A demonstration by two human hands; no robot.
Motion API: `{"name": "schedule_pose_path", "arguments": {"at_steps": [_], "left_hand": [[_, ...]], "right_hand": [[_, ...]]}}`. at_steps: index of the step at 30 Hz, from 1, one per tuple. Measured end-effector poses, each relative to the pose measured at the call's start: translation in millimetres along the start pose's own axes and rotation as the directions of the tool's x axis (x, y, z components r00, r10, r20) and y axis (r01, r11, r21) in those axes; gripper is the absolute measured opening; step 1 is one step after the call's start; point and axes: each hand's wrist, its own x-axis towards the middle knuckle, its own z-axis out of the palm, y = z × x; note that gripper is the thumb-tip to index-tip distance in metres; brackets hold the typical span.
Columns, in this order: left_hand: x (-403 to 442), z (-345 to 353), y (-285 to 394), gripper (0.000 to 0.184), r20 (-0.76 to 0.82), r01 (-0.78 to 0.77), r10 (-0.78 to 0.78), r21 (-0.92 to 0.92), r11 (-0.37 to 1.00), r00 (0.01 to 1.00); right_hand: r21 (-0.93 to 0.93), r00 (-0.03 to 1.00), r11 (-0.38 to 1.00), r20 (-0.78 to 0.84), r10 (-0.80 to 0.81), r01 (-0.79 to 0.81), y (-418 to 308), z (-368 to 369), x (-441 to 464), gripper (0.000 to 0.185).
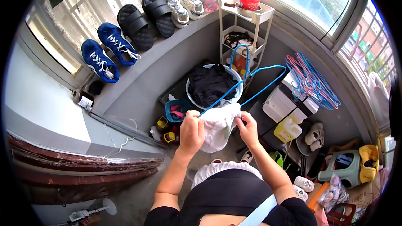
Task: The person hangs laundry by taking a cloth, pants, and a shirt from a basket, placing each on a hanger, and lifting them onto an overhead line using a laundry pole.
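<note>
A white garment [217, 129] hangs bunched between my two hands in front of my body. My left hand [191, 133] is closed on its left edge, the fingers curled. My right hand [248, 129] pinches its upper right edge between thumb and fingers. A blue clothes hanger [264, 69] extends away from the garment, its hook pointing outward. One bar of the hanger runs down to the cloth beside my left hand, and another ends at the cloth's top. Whether my left fingers also grip the hanger is hidden.
Beyond my hands, a basin [240, 90] holds dark clothes [209, 84]. Several hangers [314, 81] hang at right near a yellow jug [287, 130]. A white shelf rack [268, 16] stands in the corner. Blue sneakers [99, 60] and black slides [135, 27] line the window ledge.
</note>
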Motion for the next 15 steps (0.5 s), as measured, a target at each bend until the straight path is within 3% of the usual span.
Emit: {"name": "schedule_pose_path", "arguments": {"at_steps": [2,5,8,15], "left_hand": [[-4.7,-4.6,-1.0,0.017,0.004,0.020,-0.020,0.011,1.000,1.000],[-10.8,-10.3,-5.0,0.018,-0.007,0.015,-0.015,0.012,1.000,1.000],[-14.3,-14.3,-7.7,0.018,-0.021,-0.003,0.003,0.022,1.000,1.000],[-24.4,-16.0,-14.5,0.017,-0.012,0.021,-0.021,0.030,0.999,1.000]], "right_hand": [[-0.036,0.996,0.996,-0.016,-0.088,0.087,0.8,-1.8,2.3,0.012],[0.355,0.988,0.923,0.005,0.157,-0.148,-6.5,-1.9,4.4,0.009],[0.381,0.984,0.907,0.078,0.160,-0.178,8.5,-12.2,7.4,0.008],[0.334,0.967,0.942,-0.226,0.120,-0.039,-4.8,-42.3,21.9,0.013]]}}
